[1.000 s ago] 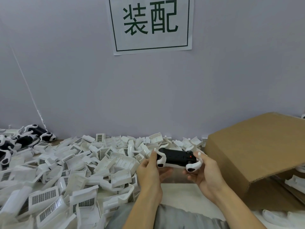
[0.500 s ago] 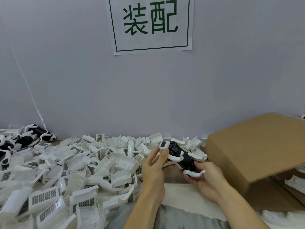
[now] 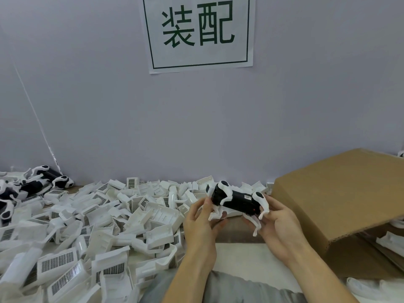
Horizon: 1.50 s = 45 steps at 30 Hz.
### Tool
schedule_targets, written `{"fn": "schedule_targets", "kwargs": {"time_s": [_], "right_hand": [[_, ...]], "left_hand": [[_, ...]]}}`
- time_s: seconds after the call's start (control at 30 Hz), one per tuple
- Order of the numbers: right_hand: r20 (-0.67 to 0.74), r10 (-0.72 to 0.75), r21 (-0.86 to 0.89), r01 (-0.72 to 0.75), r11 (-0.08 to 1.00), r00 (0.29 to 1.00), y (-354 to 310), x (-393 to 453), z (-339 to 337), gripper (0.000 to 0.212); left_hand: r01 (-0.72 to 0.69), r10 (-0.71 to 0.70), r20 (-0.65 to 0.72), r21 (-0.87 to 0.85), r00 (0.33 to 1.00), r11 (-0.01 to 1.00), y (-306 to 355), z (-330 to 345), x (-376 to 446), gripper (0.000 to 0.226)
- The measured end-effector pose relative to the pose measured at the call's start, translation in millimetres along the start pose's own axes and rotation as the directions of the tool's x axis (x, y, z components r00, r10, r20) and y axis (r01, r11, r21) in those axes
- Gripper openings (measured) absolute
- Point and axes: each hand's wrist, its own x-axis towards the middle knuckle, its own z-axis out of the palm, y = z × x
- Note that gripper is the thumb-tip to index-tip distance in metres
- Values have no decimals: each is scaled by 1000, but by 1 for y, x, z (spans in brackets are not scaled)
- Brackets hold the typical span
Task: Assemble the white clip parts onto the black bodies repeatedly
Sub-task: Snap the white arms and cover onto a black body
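Observation:
A black body with white leg-shaped parts fitted at both ends is held between my two hands above the table. My left hand grips its left end, thumb against the front white leg. My right hand cups its right end from below, fingers curled around the rear white legs. A big pile of loose white clip parts covers the table to the left, right beside my left hand.
Several black-and-white assembled bodies lie at the far left by the wall. A brown cardboard box stands tilted on the right. More white parts lie under and beside it. A paper sign hangs on the wall.
The black body was turned in my hands: from level, to tilted end-on, to level again with its white legs pointing down. Both hands stayed in about the same place.

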Motion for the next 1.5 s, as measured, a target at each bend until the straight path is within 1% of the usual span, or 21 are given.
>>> {"fn": "schedule_targets", "kwargs": {"time_s": [0.07,0.13,0.2,0.27,0.4,0.47,0.53,0.6,0.7,0.77,0.8,0.87,0.9,0.93,1.0,1.03,1.07,1.17,1.33,1.4,1.5], "right_hand": [[16,-44,9,44,999,999,-1,1,0,58],[36,-75,1,75,997,997,-2,1,-2,52],[67,-94,-13,95,995,993,-3,1,-3,45],[98,-109,-45,114,992,989,-2,0,-3,39],[104,-142,-81,150,985,984,-1,-2,-1,30],[147,-163,-202,191,960,976,-1,-5,3,20],[210,-198,-429,273,861,957,-1,-9,5,17],[320,-197,-606,360,709,927,-1,-12,8,26],[465,-136,-743,469,478,875,-2,-15,12,40],[480,-156,-792,503,345,863,-2,-13,13,42],[466,-170,-808,496,319,868,-2,-12,11,42],[380,-177,-839,419,347,908,-1,-10,5,30],[317,-163,-846,356,396,934,-1,-9,2,21],[260,-121,-835,286,471,958,-1,-8,0,17],[181,16,-706,118,699,983,-2,-11,0,14],[174,87,-623,42,781,981,-3,-14,3,14],[182,135,-577,-5,817,974,-6,-17,6,14],[216,242,-597,-68,800,946,-12,-24,9,19],[287,421,-631,-161,759,860,-26,-28,4,25],[284,437,-636,-173,752,853,-30,-29,1,23],[247,385,-571,-187,799,889,-37,-26,-2,25]], "left_hand": [[57,-56,17,-59,998,997,2,0,0,27],[93,-89,67,-65,994,994,4,0,-1,39],[89,-88,111,-2,990,996,4,2,-4,36],[54,-60,108,54,992,997,2,3,-5,29],[23,-25,93,31,995,999,2,3,-5,16],[3,-8,83,59,997,998,3,4,-7,23],[-16,10,56,93,998,996,2,5,-6,32],[-16,14,15,89,1000,996,2,5,-5,32],[26,-25,-24,43,999,999,3,4,-3,35],[41,-40,-13,38,999,998,3,4,-3,37],[40,-40,-1,36,999,999,3,4,-3,37],[50,-50,36,15,998,999,3,4,-4,39],[55,-55,59,5,997,998,4,4,-4,44],[52,-53,85,7,995,999,4,3,-3,47],[7,-17,151,65,988,998,2,2,-1,39],[-22,1,184,112,983,993,-1,0,0,31],[-52,17,214,159,977,986,-4,-1,2,30],[-109,37,275,255,961,961,-11,-4,5,36],[-62,-7,236,283,972,957,-18,-4,12,32],[-47,-28,229,316,973,947,-21,-4,10,28],[-51,-35,230,360,973,932,-23,0,3,21]]}}
